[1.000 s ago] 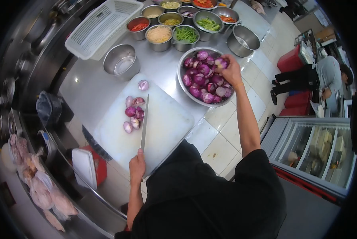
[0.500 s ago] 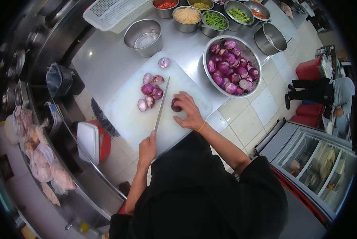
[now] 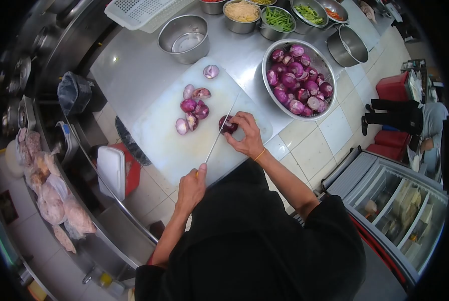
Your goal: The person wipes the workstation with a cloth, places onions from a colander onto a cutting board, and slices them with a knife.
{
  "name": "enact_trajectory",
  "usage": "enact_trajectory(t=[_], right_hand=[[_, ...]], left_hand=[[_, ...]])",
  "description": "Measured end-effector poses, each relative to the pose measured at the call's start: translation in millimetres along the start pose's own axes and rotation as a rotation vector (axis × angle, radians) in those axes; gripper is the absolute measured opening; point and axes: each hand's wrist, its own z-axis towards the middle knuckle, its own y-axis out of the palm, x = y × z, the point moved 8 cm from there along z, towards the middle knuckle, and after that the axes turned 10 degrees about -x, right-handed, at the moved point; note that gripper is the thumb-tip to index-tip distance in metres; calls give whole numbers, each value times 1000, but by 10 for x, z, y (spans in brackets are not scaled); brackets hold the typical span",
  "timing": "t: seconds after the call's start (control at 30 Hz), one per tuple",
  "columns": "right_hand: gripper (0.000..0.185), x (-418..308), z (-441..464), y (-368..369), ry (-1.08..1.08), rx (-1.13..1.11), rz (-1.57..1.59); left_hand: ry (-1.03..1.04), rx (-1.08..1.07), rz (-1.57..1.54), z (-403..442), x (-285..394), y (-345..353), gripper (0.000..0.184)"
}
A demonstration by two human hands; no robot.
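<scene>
My left hand [image 3: 192, 189] is closed around the handle of a long kitchen knife [image 3: 215, 142]. Its blade slants up and to the right and lies at a red onion [image 3: 228, 124]; whether it has cut in, I cannot tell. With fingertips and thumb, my right hand [image 3: 247, 134] grips that onion on the white cutting board [image 3: 159, 145]. To the left of the blade lies a group of several onion pieces [image 3: 189, 105], cut and peeled. One more onion piece [image 3: 211, 71] sits alone near the board's far corner.
Beyond the board to the right stands a steel colander [image 3: 266, 75] heaped with red onions. A steel pot [image 3: 207, 42] sits behind the board. Steel bowls of cut vegetables [image 3: 278, 20] line the back, near a white plastic basket [image 3: 156, 25]. A co-worker [image 3: 410, 114] stands at far right.
The knife has swung right, from beside the onion pieces to the onion under my right hand. My left hand has moved up and right. The view has shifted slightly.
</scene>
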Motion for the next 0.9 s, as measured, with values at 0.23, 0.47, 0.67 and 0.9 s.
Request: enact_trajectory(t=[0.23,0.47,0.67,0.9], right_hand=[[41,-55,22,-43,-37,9,-25],[43,13,15,-8,-2,2,64],[43,30,13,-11,9,3,49],[41,64,179,257,20,91,102]], left_hand=[[-6,-17,65,-46,-16,47,67],[-22,-16,99,-188,-196,103,65],[3,4,80,392,0,270,67],[-7,123,-52,371,17,-79,68]])
